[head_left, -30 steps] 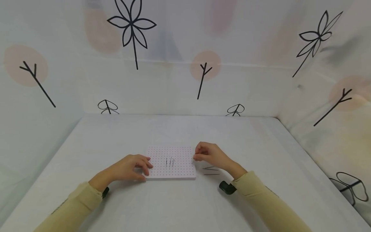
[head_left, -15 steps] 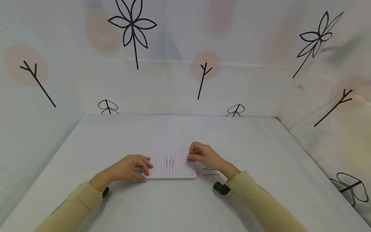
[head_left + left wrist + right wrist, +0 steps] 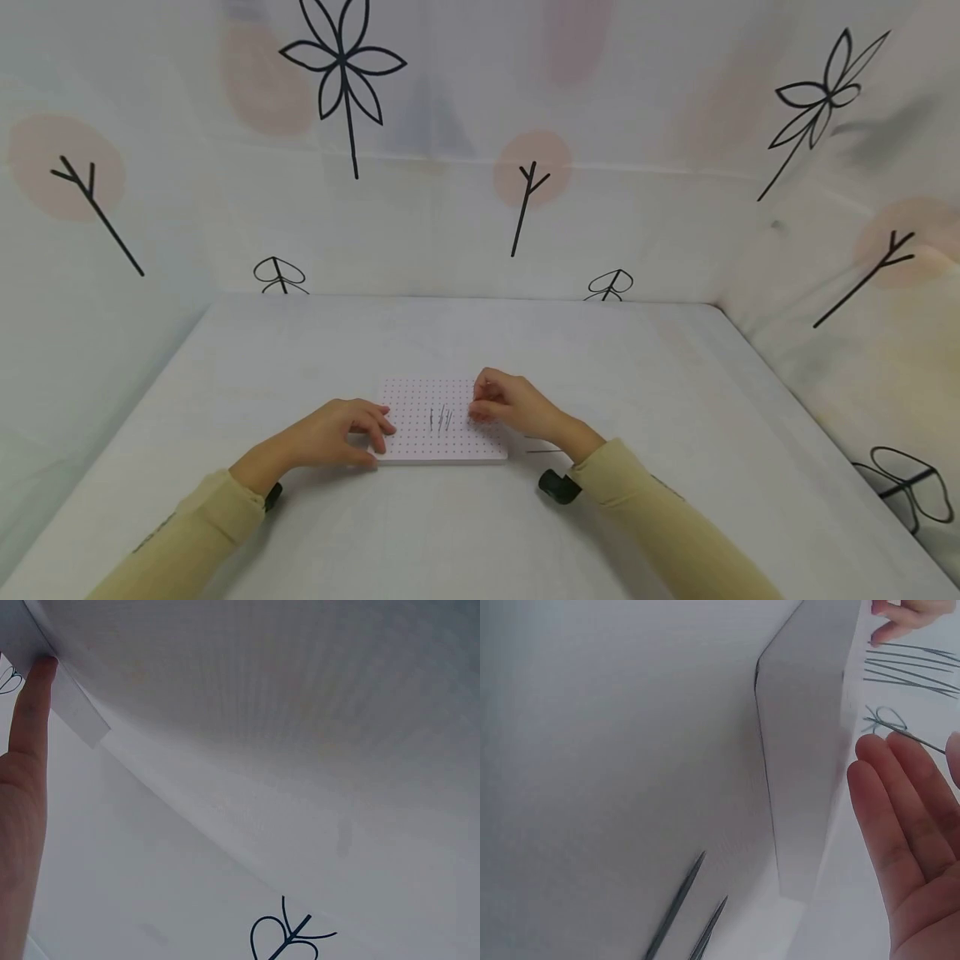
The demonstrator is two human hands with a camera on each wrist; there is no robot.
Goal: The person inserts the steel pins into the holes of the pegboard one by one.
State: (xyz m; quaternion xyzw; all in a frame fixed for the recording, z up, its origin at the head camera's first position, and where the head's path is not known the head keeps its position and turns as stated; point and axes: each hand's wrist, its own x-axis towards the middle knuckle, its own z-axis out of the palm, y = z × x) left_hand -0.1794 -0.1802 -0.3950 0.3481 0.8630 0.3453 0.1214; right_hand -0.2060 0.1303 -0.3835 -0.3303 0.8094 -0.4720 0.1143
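A white board (image 3: 411, 400) dotted with rows of small red marks lies on the white table. My left hand (image 3: 330, 435) rests at its left edge, fingers on the top and thumb by the near corner; in the left wrist view one finger (image 3: 31, 724) touches the board's side. Several thin dark needles (image 3: 431, 420) stand upright in the board's middle. Over the board's right part, my right hand (image 3: 517, 407) pinches another needle (image 3: 928, 743) between thumb and fingers. Whether its tip touches the board is hidden in the head view.
Right of the board, loose needles (image 3: 544, 452) lie on the table, partly hidden by the right wrist; two pointed ends (image 3: 676, 904) show in the right wrist view. A white cloth (image 3: 450, 225) with black plant drawings hangs behind the table.
My right hand has moved left from the board's right edge to over its dotted top, carrying the needle. The left hand and the board have stayed in place.
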